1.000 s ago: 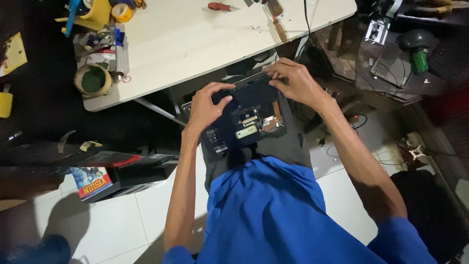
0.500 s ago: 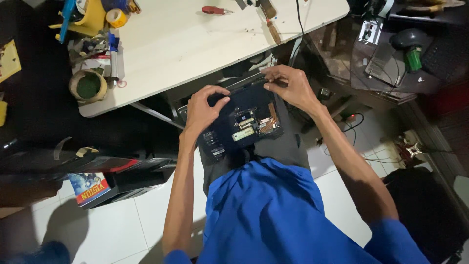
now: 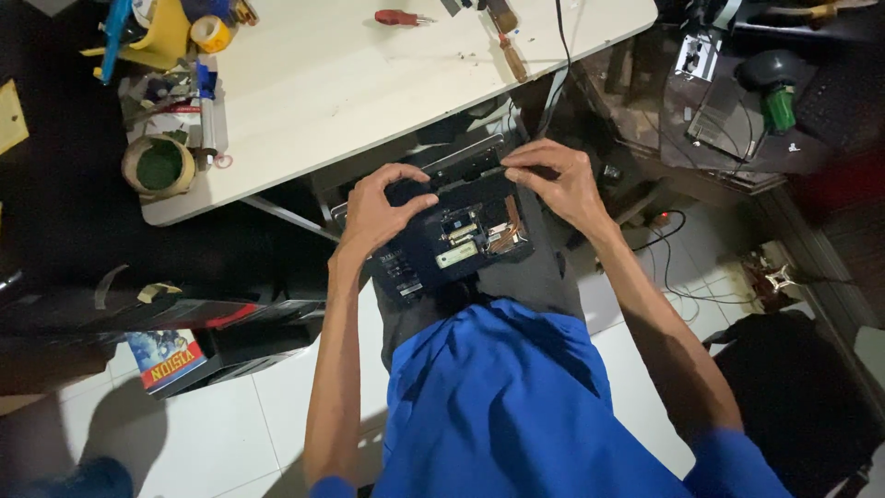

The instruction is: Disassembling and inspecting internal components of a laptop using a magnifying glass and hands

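A white worktable point(image 3: 369, 83) spans the top of the view above a person in a blue shirt point(image 3: 516, 406), on whose lap rests an opened dark laptop base point(image 3: 456, 235), its circuitry exposed. The left hand point(image 3: 373, 210) clamps fingers and thumb on its upper left edge; the right hand point(image 3: 558, 180) pinches the upper right edge. A red-handled screwdriver point(image 3: 398, 17) lies on the table
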